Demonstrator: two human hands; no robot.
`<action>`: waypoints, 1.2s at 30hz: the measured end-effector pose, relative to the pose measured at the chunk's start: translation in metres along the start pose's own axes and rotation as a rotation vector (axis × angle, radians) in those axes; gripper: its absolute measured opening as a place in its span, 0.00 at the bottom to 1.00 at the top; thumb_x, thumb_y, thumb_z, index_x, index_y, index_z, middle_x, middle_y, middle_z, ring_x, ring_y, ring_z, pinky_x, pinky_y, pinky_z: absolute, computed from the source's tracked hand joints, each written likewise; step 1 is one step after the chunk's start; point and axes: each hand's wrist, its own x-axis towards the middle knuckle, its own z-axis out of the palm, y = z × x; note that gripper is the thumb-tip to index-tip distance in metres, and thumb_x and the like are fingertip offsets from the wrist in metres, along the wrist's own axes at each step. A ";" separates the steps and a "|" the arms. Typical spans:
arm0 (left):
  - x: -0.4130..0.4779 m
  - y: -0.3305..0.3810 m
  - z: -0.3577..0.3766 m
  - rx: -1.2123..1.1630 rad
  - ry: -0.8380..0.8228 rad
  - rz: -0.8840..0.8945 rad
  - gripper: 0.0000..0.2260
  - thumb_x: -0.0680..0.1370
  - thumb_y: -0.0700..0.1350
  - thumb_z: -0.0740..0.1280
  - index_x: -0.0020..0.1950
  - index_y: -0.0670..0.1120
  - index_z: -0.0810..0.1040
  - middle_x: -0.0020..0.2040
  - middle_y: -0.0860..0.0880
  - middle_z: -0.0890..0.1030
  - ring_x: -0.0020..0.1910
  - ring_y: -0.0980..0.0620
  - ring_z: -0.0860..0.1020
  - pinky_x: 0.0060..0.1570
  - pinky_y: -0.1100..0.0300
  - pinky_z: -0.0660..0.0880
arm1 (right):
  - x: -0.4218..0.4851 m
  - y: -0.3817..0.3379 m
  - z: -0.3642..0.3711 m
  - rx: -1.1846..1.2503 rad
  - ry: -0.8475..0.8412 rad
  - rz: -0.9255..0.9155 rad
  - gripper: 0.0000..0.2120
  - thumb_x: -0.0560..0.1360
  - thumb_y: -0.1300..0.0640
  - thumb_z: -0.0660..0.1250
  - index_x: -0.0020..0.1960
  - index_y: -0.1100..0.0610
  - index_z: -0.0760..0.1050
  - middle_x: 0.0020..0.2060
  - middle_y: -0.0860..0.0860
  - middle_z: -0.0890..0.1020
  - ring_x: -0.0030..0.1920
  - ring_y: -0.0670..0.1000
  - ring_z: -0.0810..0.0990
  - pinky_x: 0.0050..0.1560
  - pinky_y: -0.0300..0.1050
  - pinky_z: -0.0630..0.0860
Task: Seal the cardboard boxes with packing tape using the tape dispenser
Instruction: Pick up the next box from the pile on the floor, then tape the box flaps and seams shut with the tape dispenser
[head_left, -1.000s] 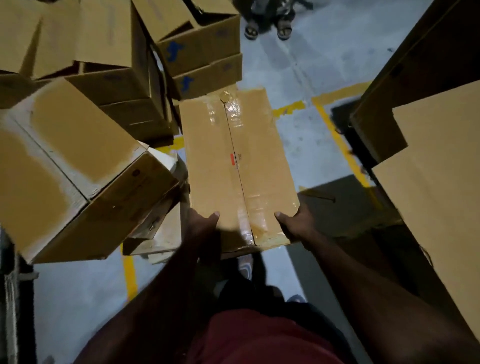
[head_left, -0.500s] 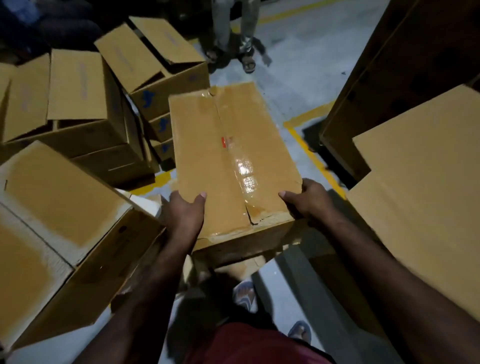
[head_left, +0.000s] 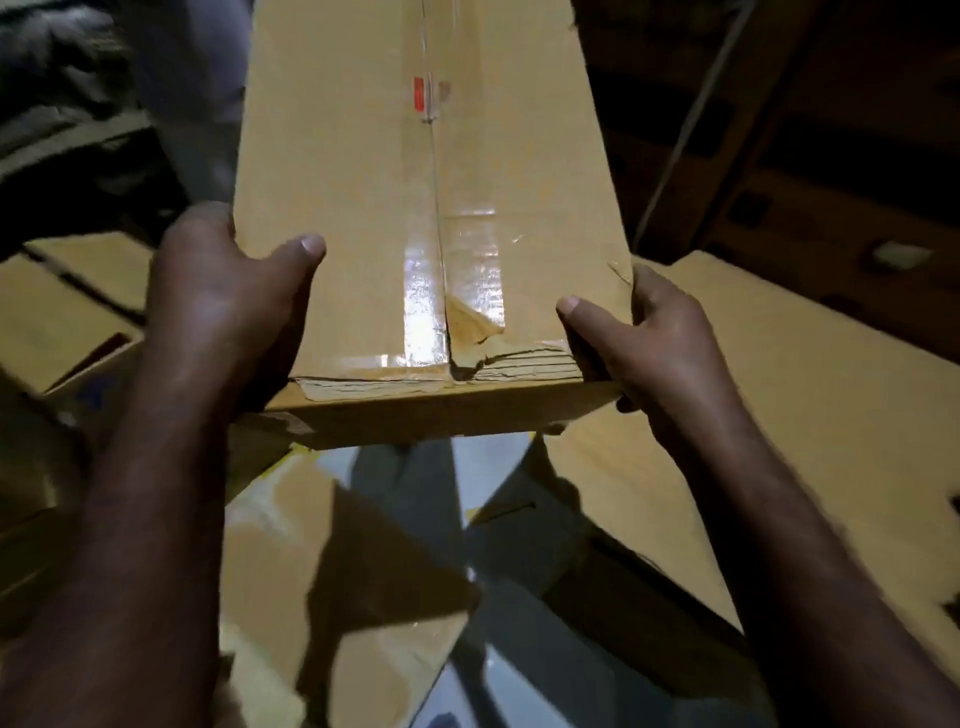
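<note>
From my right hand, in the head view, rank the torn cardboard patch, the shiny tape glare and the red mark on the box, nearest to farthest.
1. Torn cardboard patch, right of the seam at the near edge, closest to the right hand.
2. Shiny tape glare, just left of the seam.
3. Red mark, far up the box.

Floor: smooth, pale grey, glossy where light strikes it. Lighting: dim overall, with hard-edged shadows on the floor. Upper right: dark wooden structure in horizontal tiers; finer detail is indistinct.
</note>
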 end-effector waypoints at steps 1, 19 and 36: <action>0.001 0.019 0.013 -0.013 -0.059 0.043 0.18 0.78 0.58 0.70 0.65 0.53 0.77 0.57 0.51 0.82 0.55 0.49 0.80 0.56 0.46 0.78 | -0.004 0.002 -0.020 -0.028 0.071 0.009 0.12 0.75 0.40 0.68 0.56 0.37 0.69 0.46 0.40 0.79 0.47 0.46 0.80 0.41 0.49 0.78; -0.119 0.164 0.287 0.176 -0.851 0.510 0.20 0.82 0.53 0.67 0.73 0.50 0.74 0.70 0.45 0.77 0.66 0.41 0.76 0.64 0.46 0.75 | -0.099 0.146 -0.219 -0.491 0.646 0.701 0.37 0.70 0.30 0.59 0.68 0.54 0.71 0.60 0.57 0.80 0.56 0.62 0.79 0.50 0.61 0.81; -0.199 0.204 0.300 0.780 -1.337 1.316 0.55 0.66 0.82 0.52 0.81 0.55 0.32 0.79 0.58 0.28 0.77 0.56 0.26 0.76 0.39 0.29 | -0.087 0.299 -0.275 0.280 0.692 1.061 0.32 0.77 0.49 0.70 0.73 0.62 0.62 0.53 0.58 0.77 0.41 0.55 0.79 0.34 0.47 0.78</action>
